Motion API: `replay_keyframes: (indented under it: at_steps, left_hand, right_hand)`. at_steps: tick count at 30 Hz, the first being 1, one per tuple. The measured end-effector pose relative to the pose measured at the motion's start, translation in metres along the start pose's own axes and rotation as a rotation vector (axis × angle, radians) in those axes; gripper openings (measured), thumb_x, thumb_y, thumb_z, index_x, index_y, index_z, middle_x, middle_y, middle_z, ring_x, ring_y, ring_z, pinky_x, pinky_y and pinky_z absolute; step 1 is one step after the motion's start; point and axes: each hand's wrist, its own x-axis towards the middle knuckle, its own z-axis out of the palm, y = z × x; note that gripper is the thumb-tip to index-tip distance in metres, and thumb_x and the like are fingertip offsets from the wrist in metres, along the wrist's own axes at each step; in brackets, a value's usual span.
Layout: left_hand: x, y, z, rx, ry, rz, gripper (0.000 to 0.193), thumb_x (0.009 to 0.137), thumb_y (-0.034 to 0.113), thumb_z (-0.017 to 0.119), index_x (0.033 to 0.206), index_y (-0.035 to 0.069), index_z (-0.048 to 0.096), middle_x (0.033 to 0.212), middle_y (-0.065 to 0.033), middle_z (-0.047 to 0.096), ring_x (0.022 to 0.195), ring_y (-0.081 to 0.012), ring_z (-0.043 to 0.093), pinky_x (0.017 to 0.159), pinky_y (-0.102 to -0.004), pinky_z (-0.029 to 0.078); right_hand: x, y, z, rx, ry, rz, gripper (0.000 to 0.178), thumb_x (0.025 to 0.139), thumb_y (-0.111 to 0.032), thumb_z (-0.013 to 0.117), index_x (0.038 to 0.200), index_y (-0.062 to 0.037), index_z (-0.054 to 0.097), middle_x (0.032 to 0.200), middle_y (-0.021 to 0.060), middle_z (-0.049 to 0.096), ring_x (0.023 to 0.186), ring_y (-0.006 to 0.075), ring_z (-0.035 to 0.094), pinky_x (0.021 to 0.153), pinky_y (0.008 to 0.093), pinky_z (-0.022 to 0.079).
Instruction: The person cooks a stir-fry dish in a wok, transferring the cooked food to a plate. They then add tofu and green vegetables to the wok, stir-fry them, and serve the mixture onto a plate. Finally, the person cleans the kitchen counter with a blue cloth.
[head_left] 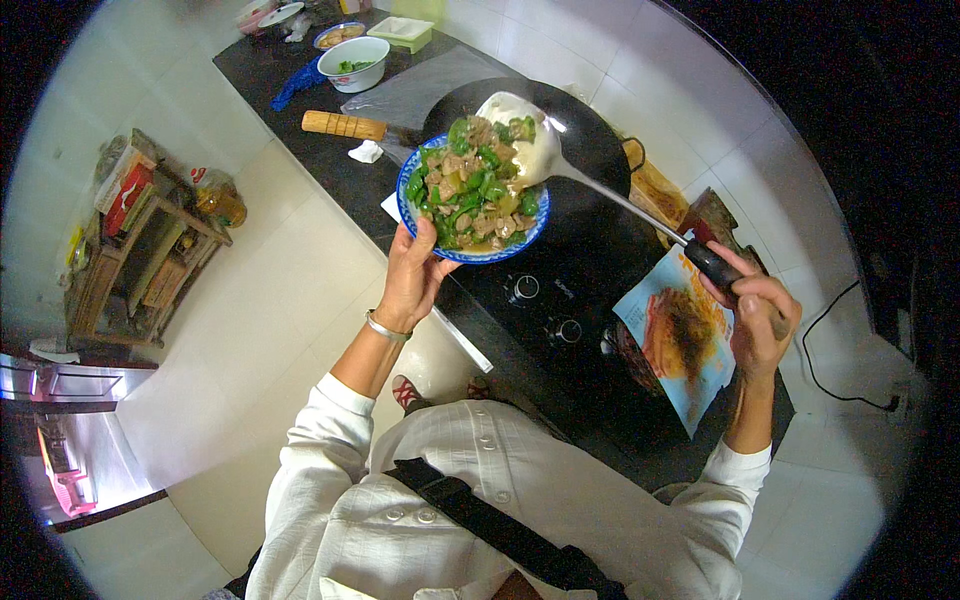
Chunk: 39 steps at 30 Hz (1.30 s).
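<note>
My left hand (413, 275) grips the near rim of a blue-and-white bowl (403, 190), thumb on top and fingers beneath. Sliced meat and green peppers (468, 195) fill it. In my right hand (755, 310) is the black handle of a metal spatula (620, 200), fingers wrapped round it. The spatula's wide, pale-smeared head lies over the bowl's far right side, against the food; whether it touches the rim is hidden. Behind the bowl sits a dark wok (590, 150) on the stove (540, 330), partly covered by the bowl and spatula.
A wooden-handled knife (345, 125) lies left of the bowl beside crumpled white tissue (366, 152). Farther back are a white bowl with greens (353, 65) and a blue cloth (297, 84). A printed sheet (680, 330) lies right of the stove knobs. A wooden shelf (150, 255) stands across the floor.
</note>
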Motion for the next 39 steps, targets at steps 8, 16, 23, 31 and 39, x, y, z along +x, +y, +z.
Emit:
replay_keyframes:
  at_steps: [8,16,23,31,39]
  left_hand:
    - [0.000,0.003,0.000,-0.020,0.009,-0.014,0.047,0.086,0.036,0.052,0.120,0.007,0.039,0.113,-0.0086,0.053,0.093,-0.0180,0.059,0.064,-0.0250,0.057]
    - [0.003,-0.001,-0.007,-0.022,-0.030,-0.020,0.049,0.086,0.037,0.051,0.122,0.006,0.037,0.118,-0.0098,0.050,0.101,-0.0211,0.056,0.075,-0.0317,0.055]
    - [0.004,0.000,-0.008,-0.044,-0.015,-0.040,0.048,0.087,0.035,0.050,0.122,0.005,0.034,0.120,-0.0113,0.047,0.102,-0.0227,0.055,0.077,-0.0350,0.054]
    - [0.007,-0.002,-0.014,0.001,-0.022,-0.062,0.049,0.087,0.037,0.049,0.123,0.008,0.035,0.120,-0.0101,0.048,0.103,-0.0219,0.055,0.078,-0.0343,0.054]
    - [0.006,-0.007,-0.008,-0.098,0.023,-0.023,0.040,0.088,0.029,0.050,0.118,0.006,0.037,0.113,-0.0118,0.052,0.092,-0.0188,0.060,0.066,-0.0284,0.058]
  right_hand:
    - [-0.013,-0.017,0.029,-0.541,-0.257,-0.362,0.014,0.065,0.001,0.055,0.076,0.0007,0.063,0.110,0.0328,0.052,0.091,0.0348,0.061,0.078,0.0352,0.048]
    - [-0.006,-0.026,0.040,-0.790,-0.554,-0.390,0.021,0.062,0.000,0.068,0.083,-0.0002,0.064,0.124,0.0301,0.042,0.099,0.0347,0.057,0.084,0.0392,0.047]
    - [0.010,-0.019,0.045,-0.811,-0.613,-0.505,0.026,0.066,-0.003,0.069,0.091,0.0025,0.063,0.127,0.0293,0.039,0.101,0.0350,0.056,0.079,0.0358,0.050]
    - [0.017,-0.018,0.046,-0.797,-0.649,-0.642,0.021,0.067,-0.003,0.068,0.087,0.0020,0.064,0.123,0.0295,0.043,0.089,0.0324,0.062,0.067,0.0318,0.054]
    - [0.016,-0.008,0.020,-0.528,-0.096,-0.371,0.012,0.074,0.000,0.055,0.083,0.0037,0.062,0.105,0.0308,0.056,0.090,0.0297,0.061,0.076,0.0323,0.048]
